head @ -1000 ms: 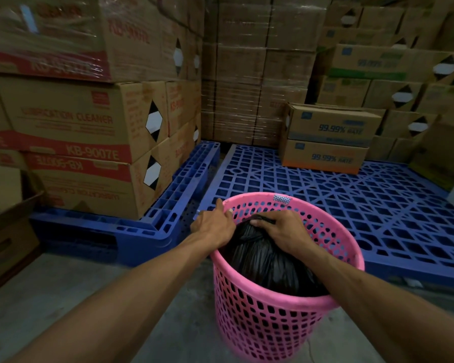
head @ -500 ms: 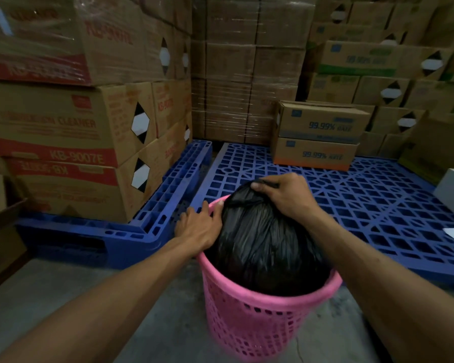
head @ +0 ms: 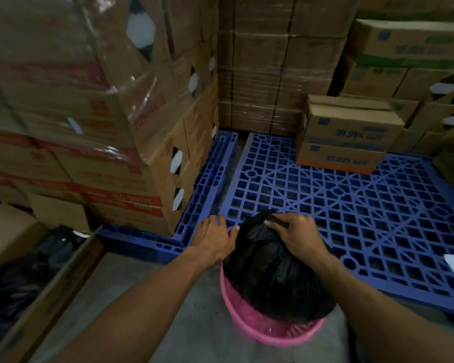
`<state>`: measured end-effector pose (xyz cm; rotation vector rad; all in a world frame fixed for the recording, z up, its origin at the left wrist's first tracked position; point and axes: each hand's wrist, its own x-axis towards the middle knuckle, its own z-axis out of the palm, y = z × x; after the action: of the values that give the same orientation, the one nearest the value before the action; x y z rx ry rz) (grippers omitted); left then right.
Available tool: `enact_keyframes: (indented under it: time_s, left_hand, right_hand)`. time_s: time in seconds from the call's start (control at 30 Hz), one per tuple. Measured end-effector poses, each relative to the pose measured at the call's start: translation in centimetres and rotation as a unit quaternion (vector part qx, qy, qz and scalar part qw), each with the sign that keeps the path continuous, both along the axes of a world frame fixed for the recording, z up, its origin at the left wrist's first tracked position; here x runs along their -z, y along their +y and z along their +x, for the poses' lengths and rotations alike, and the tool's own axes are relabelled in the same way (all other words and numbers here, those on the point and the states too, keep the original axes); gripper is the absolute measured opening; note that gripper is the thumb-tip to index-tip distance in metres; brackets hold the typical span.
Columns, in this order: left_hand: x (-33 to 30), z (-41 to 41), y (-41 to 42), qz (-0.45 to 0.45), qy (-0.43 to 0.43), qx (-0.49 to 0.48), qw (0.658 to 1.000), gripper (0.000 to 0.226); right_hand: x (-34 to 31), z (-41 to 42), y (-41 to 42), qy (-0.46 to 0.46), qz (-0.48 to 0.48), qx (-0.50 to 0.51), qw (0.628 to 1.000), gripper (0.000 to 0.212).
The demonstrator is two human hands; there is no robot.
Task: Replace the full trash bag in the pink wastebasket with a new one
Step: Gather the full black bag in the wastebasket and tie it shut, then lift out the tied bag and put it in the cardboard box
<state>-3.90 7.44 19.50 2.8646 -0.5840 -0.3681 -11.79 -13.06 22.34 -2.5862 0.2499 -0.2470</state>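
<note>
Around the scene, stacked brown cardboard boxes (head: 110, 142) stand on blue plastic lattice pallets (head: 351, 205), with bare concrete floor (head: 152, 284) in front. Nearer, on that floor, sits the pink perforated plastic wastebasket (head: 273, 332), of which only the near rim and a strip of wall show. Filling its mouth and bulging well above the rim is the full black plastic trash bag (head: 278, 279), its long axis running upright, out of the basket toward the camera.

Both hands are at the bag's far top. The right hand (head: 296, 239) lies over the gathered neck, its fingers (head: 275, 223) curled and pinching the bunched plastic. The left hand (head: 212, 238) rests flat beside the bag on its left, fingers loosely spread, thumb touching the black film; what it presses on beneath is hidden, most likely the basket's rim.

So the grip point sits directly under the right hand, and the lift, I judge, must go straight up along the bag's axis while the left steadies the basket. No new bag is visible.
</note>
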Motion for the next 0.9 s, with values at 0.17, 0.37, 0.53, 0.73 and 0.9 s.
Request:
enact_keyframes:
  time_s: [0.17, 0.37, 0.53, 0.73, 0.9]
  left_hand:
    - [-13.2, -1.5, 1.9, 0.029, -0.002, 0.019, 0.999, 0.062]
    - [-28.0, -3.4, 5.1, 0.02, -0.004, 0.013, 1.0, 0.059]
    - [-36.3, -5.6, 8.1, 0.015, 0.018, -0.014, 1.0, 0.062]
    - [-41.8, -6.9, 12.1, -0.042, 0.024, -0.023, 0.999, 0.065]
    - [-43.4, -7.2, 16.5, -0.049, 0.019, -0.065, 0.997, 0.065]
  right_hand:
    - [-13.5, -1.0, 0.8, 0.024, -0.007, -0.013, 1.0, 0.04]
    - [-28.2, -2.1, 2.9, 0.048, -0.009, 0.003, 0.999, 0.041]
    - [-37.1, -3.5, 6.4, 0.059, -0.026, 0.015, 0.998, 0.039]
    - [-42.3, -4.6, 11.5, 0.066, -0.039, 0.03, 0.997, 0.039]
    - [-43.7, -4.4, 14.8, 0.062, -0.031, 0.024, 0.997, 0.039]
